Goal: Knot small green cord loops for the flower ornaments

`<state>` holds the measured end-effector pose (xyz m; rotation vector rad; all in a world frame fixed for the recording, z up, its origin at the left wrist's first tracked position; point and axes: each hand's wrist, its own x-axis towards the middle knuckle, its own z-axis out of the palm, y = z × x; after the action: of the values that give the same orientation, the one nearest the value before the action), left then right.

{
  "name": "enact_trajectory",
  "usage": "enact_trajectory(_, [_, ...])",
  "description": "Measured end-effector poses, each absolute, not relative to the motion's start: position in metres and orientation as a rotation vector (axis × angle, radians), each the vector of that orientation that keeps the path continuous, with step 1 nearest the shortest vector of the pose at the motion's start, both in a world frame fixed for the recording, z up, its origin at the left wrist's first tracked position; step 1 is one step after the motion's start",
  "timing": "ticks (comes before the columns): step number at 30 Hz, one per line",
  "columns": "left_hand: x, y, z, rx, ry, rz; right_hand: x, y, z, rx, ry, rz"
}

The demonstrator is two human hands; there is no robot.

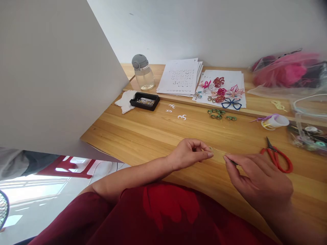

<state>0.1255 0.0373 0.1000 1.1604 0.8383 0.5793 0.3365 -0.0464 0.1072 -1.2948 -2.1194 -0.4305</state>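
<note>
My left hand (190,153) rests on the wooden table (153,132) with its fingers pinched on one end of a thin tan paper strip (217,153). My right hand (258,180) is closed in a pinch on the strip's other end, and a thin dark tool tip shows between its fingers. The strip lies stretched between the two hands, near the table's front edge. Red-handled scissors (277,158) lie just right of my right hand.
Farther back lie green paper coils (217,114), white cut-outs (182,117), a black tray (144,101), a crumpled tissue (125,100), a water bottle (143,72), stacked sheets (181,76) and finished paper flowers (222,91). A white cup (276,120), clear containers and a pink bag (286,73) stand right. A white panel (51,68) borders the left.
</note>
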Motion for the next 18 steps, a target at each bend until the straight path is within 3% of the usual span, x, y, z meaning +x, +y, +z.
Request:
enact_trajectory(4, [0.128,0.036,0.106,1.001,0.814,0.602,0.337,-0.045,0.103,-1.257,-2.144,-0.505])
enact_trajectory(13, [0.130,0.038,0.107,0.882,0.671,0.585,0.323,-0.057,0.091,-1.235,-2.052,-0.237])
enact_trajectory(18, [0.133,0.043,0.116,0.882,0.687,0.577,0.367,-0.058,0.082,-1.448,-1.972,-0.355])
